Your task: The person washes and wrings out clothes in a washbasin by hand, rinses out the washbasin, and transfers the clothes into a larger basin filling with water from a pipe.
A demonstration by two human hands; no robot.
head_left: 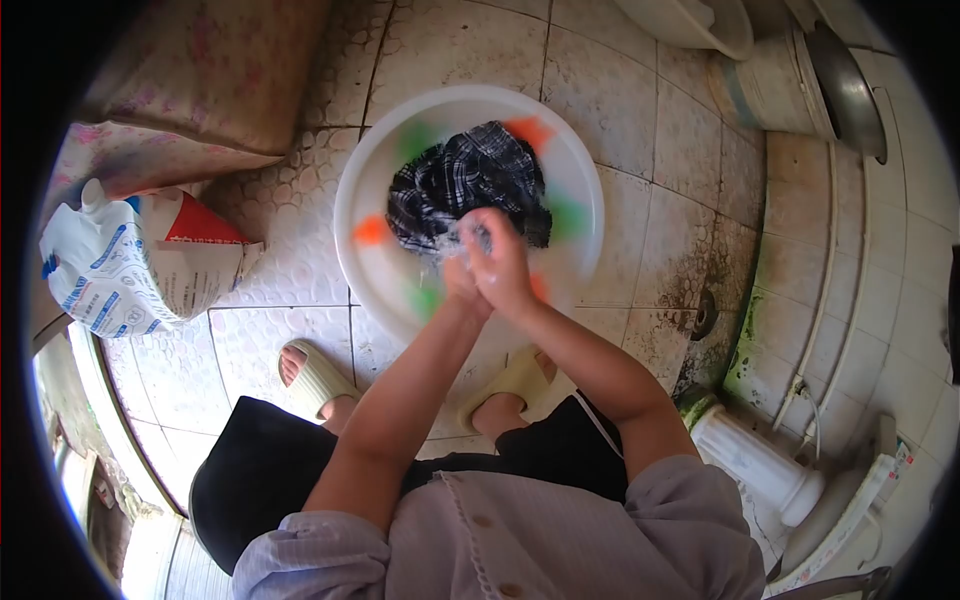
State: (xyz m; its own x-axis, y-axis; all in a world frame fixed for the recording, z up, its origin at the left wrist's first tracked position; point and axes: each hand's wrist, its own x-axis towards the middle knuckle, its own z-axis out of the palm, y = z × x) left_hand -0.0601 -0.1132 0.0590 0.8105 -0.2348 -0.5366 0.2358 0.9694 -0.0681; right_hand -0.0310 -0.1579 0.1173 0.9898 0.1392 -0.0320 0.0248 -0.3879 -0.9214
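A white round basin [352,210] with blurred orange and green patches stands on the floor in front of me. In it lies a bunched dark plaid cloth [470,180] with black, grey and white checks. Over its near edge, my left hand [462,277] and my right hand [502,262] are pressed together. The right hand's fingers curl in, and what they close on is hidden. My left fingers are mostly covered by the right hand. White suds or splashing water show around the fingertips, smeared by motion.
A printed plastic bag [110,270] stands at the left beside a flower-patterned cloth cover [200,80]. At the upper right are a pale bucket [770,85] and a metal pan [848,95]. A floor drain [705,313] and a white cylinder [755,460] with pipes are on the right.
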